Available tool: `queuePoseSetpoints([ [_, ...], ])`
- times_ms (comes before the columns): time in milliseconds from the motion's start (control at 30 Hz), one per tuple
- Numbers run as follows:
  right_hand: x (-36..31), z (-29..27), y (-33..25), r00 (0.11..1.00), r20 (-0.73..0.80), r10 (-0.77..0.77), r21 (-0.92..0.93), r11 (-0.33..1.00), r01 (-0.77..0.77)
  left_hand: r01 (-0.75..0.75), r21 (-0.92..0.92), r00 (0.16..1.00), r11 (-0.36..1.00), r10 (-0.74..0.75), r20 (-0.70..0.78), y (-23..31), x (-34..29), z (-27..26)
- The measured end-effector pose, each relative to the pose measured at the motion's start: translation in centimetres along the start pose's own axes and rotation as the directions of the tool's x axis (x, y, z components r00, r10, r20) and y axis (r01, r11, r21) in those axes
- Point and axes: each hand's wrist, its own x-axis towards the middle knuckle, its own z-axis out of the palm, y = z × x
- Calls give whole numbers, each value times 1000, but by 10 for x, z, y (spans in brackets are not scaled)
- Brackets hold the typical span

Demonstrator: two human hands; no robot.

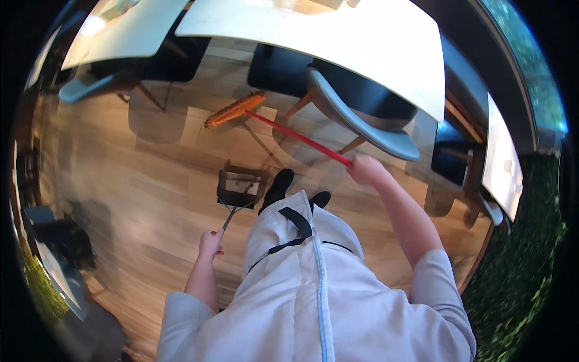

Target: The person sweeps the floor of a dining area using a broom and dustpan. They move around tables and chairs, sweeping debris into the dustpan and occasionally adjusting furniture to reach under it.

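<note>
Right hand [366, 169] out wide, fingers wrapped firmly round the red handle of the broom [301, 140], and there's the orange broom head [232, 110] up ahead, between two chairs, near the white table [338, 33]! Whether its bristles touch the wood-plank floor [157, 208], I cannot tell. Over to the left hand [211, 243], low down, closed round the thin grey handle of the black dustpan [238, 197], whose pan sits just left of the black shoes [278, 186], well apart from the broom head.
</note>
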Motion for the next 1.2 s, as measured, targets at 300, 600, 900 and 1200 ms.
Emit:
queuePoseSetpoints([
  [300,157,-95,-213,962,-97,-257,-627,766,142,9,142,1000,990,-9,2,32,38,25],
  [600,112,-42,-248,898,153,-412,-803,478,357,96,166,995,981,-97,-6,53,44,-1],
  [900,9,-22,-162,902,419,-107,-441,844,306,96,214,990,972,-115,78,60,34,-15],
  [1200,-56,-71,-87,979,175,103,-418,908,-21,59,79,991,995,-67,113,14,44,9],
])
